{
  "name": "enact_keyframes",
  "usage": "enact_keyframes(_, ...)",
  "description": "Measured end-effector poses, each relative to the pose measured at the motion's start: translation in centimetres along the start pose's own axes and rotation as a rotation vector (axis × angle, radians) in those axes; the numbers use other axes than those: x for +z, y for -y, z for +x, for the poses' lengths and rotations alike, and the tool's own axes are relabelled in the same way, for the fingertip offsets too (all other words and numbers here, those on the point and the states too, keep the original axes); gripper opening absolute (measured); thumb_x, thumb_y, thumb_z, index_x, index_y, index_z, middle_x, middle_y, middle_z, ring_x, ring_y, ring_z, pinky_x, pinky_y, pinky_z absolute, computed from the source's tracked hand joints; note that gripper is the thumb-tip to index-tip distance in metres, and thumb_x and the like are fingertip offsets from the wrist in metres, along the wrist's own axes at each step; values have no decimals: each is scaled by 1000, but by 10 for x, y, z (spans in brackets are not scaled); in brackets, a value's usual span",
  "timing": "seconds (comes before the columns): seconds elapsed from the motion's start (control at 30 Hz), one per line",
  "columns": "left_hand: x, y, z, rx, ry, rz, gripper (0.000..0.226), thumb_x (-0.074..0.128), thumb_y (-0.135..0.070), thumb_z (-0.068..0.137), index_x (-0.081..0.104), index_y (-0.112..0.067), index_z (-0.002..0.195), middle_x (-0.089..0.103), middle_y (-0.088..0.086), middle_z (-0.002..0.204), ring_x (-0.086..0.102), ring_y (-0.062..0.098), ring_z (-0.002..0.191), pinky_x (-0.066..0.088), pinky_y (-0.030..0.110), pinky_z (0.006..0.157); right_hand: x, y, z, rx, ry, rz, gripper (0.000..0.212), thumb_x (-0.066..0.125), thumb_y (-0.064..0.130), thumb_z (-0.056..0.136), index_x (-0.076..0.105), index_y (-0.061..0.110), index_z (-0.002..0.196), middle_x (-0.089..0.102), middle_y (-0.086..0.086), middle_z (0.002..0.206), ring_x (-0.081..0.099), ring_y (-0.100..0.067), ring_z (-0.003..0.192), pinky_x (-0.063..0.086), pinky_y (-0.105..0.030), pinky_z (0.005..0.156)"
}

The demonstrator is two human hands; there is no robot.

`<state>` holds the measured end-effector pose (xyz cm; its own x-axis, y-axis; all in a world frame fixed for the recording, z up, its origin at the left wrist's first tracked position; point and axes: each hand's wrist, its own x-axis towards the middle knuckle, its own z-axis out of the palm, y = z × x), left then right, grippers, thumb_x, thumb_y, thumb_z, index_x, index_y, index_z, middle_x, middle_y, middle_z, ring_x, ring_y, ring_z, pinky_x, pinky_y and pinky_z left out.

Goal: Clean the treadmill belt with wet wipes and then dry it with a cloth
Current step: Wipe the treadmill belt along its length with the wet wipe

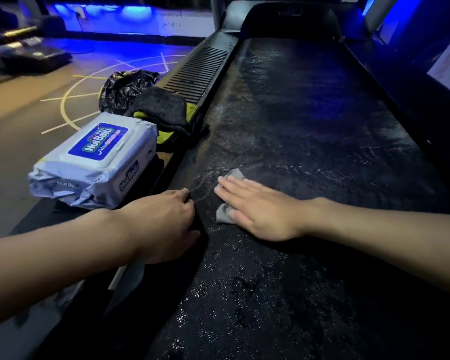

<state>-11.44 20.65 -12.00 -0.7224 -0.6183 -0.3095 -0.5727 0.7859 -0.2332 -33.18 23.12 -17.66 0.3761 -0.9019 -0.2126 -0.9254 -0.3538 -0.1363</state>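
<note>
Treadmill belt [309,126]; wet wipe [224,214] beneath right hand [257,211].

the treadmill belt [309,126] runs from the near edge away to the hood [289,19] at the far end. a wipe [224,213] lies on the belt near its left edge, under the flat right hand [255,211], and sticks out past the fingertips and beside the thumb. the left hand [164,224] rests on the left side rail [192,76], just left of the wipe. farther along that rail sits a pack of wipes [96,162]. behind the pack lies a cloth [161,110], against the rail. behind and left of the cloth is a bag [125,87], with the floor [16,126] to its left.
</note>
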Motion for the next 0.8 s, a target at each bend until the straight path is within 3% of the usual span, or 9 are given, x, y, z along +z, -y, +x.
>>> enact_keyframes(0.13, -1, 8, -6, 23, 43, 14, 65, 39, -54, 96, 39, -8, 142, 37, 12, 150, 40, 23, 136, 31, 28, 112, -14, -10, 19, 211, -43, 19, 59, 15, 36, 107, -3, 12, 158, -12, -8, 166, -14, -19, 152, -7, -34, 123)
enact_keyframes(0.27, -4, 9, -8, 50, 109, 28, 70, 39, -52, 98, 29, -4, 148, 25, 17, 156, 27, 23, 144, 21, 24, 116, -6, 6, 24, 9, -6, 1, 59, 16, 39, 107, -2, 17, 159, -12, -1, 165, -14, -13, 151, -7, -35, 123)
enact_keyframes(0.37, -2, 10, -10, 35, 138, 63, 76, 34, -54, 98, 13, -6, 154, 10, 17, 161, 19, 24, 148, 23, 29, 118, -15, -4, 35, 173, -54, 12, 59, 16, 37, 107, -1, 15, 159, -11, -4, 166, -14, -16, 152, -7, -35, 123)
enact_keyframes(0.43, -2, 11, -13, 38, 188, 112, 78, 31, -54, 99, 4, -7, 155, 4, 19, 162, 15, 25, 149, 22, 32, 119, -12, 9, 42, 169, -72, 26, 59, 17, 36, 107, 1, 11, 158, -9, -8, 166, -12, -20, 152, -7, -34, 122)
enact_keyframes(0.53, -5, 8, -17, 48, 251, 177, 79, 31, -52, 100, 0, -4, 154, 6, 25, 160, 18, 29, 148, 27, 37, 118, -7, 22, 42, 26, -58, 0, 59, 19, 37, 107, 3, 13, 159, -8, -5, 166, -8, -15, 152, -8, -32, 121)
enact_keyframes(0.67, -13, 3, -19, 52, 321, 227, 80, 33, -50, 100, 4, 2, 153, 14, 33, 155, 28, 35, 143, 32, 40, 115, -16, 21, 63, 203, -122, 28, 59, 18, 33, 106, 6, 7, 158, -3, -11, 166, -5, -20, 153, -3, -37, 123)
enact_keyframes(0.8, -20, -6, -26, 88, 390, 254, 73, 32, -47, 102, 16, 4, 151, 23, 30, 154, 31, 35, 142, 30, 37, 116, -8, 45, 68, 12, -57, 16, 60, 20, 37, 107, 4, 11, 158, -5, -5, 166, -7, -17, 153, -5, -34, 123)
